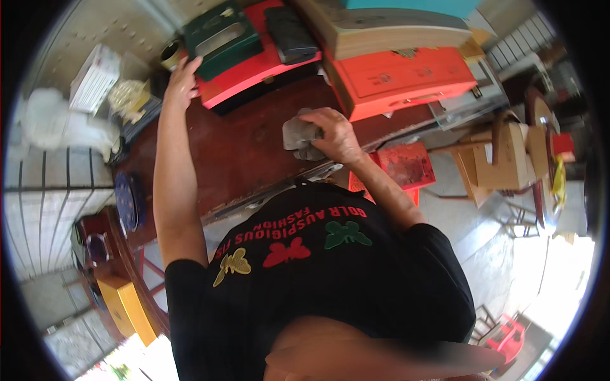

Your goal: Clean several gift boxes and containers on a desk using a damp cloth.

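My left hand (182,85) is at the left end of a flat red box (238,85), its fingers by the edge of the dark green box (248,45) on top. Whether it grips either box or only touches them, I cannot tell. A black case (290,35) also lies on the red box. Over the dark red wooden tabletop (228,143), my right hand (337,135) holds a crumpled grey cloth (298,133) down on the surface near the front edge. The fingers partly cover the cloth.
An orange-red drawer box (405,78) stands at the right, under a wooden box (400,40). A gold ornament (128,100) and a white box (95,78) are at the far left. A red bin (405,164) and cardboard boxes (500,157) stand right of the table. A blue round stool (128,200) is left.
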Demonstrator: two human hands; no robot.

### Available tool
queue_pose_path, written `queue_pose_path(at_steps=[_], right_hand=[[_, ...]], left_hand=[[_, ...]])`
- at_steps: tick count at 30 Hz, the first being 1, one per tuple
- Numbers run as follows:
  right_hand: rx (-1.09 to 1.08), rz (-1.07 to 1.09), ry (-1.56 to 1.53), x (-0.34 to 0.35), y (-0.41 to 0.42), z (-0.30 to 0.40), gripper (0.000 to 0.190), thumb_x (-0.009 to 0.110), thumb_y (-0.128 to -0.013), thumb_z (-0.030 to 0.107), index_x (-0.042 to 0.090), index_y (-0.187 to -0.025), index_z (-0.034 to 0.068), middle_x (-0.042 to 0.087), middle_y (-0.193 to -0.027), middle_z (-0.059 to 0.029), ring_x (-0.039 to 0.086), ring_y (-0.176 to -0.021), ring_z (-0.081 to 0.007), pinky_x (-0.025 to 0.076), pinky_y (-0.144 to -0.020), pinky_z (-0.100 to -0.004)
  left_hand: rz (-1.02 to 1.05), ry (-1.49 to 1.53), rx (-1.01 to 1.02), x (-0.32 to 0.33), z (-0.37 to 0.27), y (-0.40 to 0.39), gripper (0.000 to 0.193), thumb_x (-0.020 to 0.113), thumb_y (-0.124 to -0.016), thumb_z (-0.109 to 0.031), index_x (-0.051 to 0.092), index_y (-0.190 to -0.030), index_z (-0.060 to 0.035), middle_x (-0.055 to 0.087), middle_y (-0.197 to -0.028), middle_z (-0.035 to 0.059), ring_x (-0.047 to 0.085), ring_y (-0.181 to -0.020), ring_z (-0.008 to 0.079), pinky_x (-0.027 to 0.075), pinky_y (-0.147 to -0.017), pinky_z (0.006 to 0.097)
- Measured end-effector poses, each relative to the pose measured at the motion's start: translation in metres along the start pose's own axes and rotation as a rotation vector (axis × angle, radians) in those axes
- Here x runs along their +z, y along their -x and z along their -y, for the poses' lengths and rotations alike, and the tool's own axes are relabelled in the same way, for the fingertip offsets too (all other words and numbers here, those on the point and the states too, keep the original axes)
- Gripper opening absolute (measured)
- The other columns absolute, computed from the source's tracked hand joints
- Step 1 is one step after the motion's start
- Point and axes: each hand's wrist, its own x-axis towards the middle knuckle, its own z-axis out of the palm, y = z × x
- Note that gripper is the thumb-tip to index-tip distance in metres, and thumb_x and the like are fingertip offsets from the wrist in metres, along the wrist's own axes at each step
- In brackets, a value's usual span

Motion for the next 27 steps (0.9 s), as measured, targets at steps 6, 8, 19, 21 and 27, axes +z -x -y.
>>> queue_pose_path(at_steps=[6, 8, 19, 21, 27], right_hand=[[0.066, -0.109, -0.365, -0.006, -0.062, 0.033, 0.063, 0.072, -0.073, 0.008, 0.051, -0.132, 0.003, 0.058, -0.125, -0.0182, 0.058, -0.117, -0.0334, 0.047, -0.099, -0.0378], [0.003, -0.084, -0.365, 0.006, -0.095, 0.034, 0.07, 0.072, -0.073, 0.009, 0.045, -0.137, 0.001, 0.054, -0.131, -0.0201, 0.054, -0.123, -0.0345, 0.044, -0.102, -0.0389], [0.213, -0.08, -0.16, 0.06, -0.181, 0.033, 0.1, 0.073, -0.07, 0.016, 0.016, -0.147, -0.012, 0.027, -0.149, -0.0324, 0.033, -0.138, -0.043, 0.033, -0.114, -0.0387], [0.166, -0.071, -0.164, 0.061, -0.182, 0.036, 0.095, 0.072, -0.069, 0.015, 0.022, -0.145, -0.012, 0.028, -0.148, -0.0323, 0.033, -0.139, -0.0424, 0.033, -0.114, -0.039], [0.033, 0.076, -0.146, 0.068, -0.144, 0.077, 0.092, 0.071, -0.066, 0.014, 0.028, -0.147, -0.001, 0.024, -0.15, -0.0338, 0.032, -0.138, -0.0476, 0.034, -0.113, -0.043]], left_hand=[[-0.047, -0.089, 0.079, 0.017, -0.012, 0.027, 0.078, 0.064, -0.088, -0.047, 0.032, -0.152, -0.0135, 0.045, -0.144, 0.0186, 0.054, -0.119, 0.0368, 0.048, -0.092, 0.052], [-0.184, -0.221, 0.237, -0.002, 0.012, 0.008, 0.069, 0.059, -0.09, -0.052, 0.043, -0.146, -0.0142, 0.057, -0.13, 0.0112, 0.058, -0.103, 0.0268, 0.051, -0.082, 0.0453], [-0.145, -0.25, 0.243, 0.022, -0.004, 0.029, 0.059, 0.048, -0.096, -0.036, 0.044, -0.143, -0.0002, 0.047, -0.146, 0.0196, 0.044, -0.135, 0.0285, 0.034, -0.109, 0.0353], [-0.189, -0.186, 0.407, 0.022, 0.003, 0.029, 0.054, 0.05, -0.094, -0.034, 0.053, -0.131, 0.005, 0.051, -0.138, 0.0256, 0.047, -0.131, 0.0349, 0.037, -0.106, 0.0369], [-0.205, 0.226, 0.201, -0.002, 0.019, 0.043, 0.063, 0.066, -0.088, -0.041, 0.049, -0.138, -0.0062, 0.056, -0.131, 0.0149, 0.055, -0.117, 0.0282, 0.05, -0.09, 0.0492]])
